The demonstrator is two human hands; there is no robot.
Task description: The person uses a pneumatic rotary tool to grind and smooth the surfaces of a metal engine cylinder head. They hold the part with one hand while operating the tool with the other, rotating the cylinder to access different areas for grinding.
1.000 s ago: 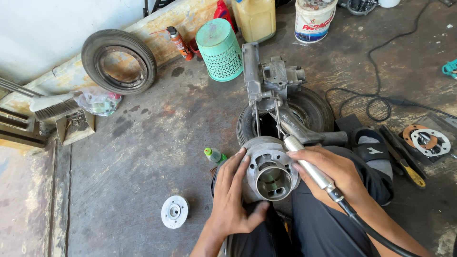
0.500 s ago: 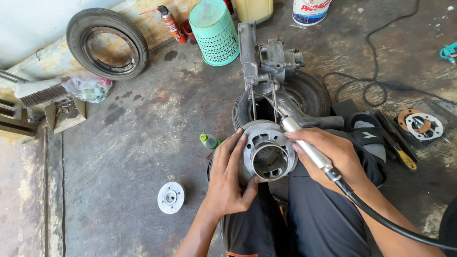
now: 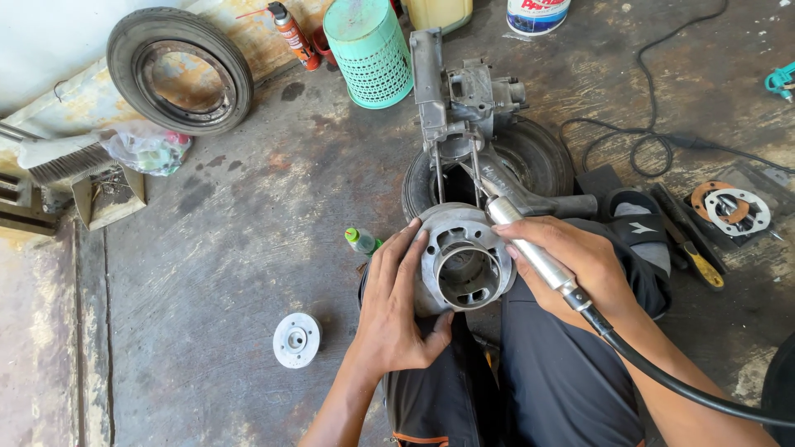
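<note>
**Two hands, one cylinder, one grinder**

From the head view I count one metal engine cylinder, resting on my lap over the dark trousers, bore facing up. I see one pen-shaped grinder handpiece with one black flexible shaft trailing off to the right. My left hand has its grip spread wide, fingers curled against the cylinder's left side and thumb under its lower edge. My right hand has its grip clamped on the handpiece, whose tip meets the cylinder's upper rim. On the concrete floor I count two tyres: a loose one by the wall, another on the engine assembly just beyond the cylinder. One white disc lies left of my knee, one green basket stands upturned.
</note>
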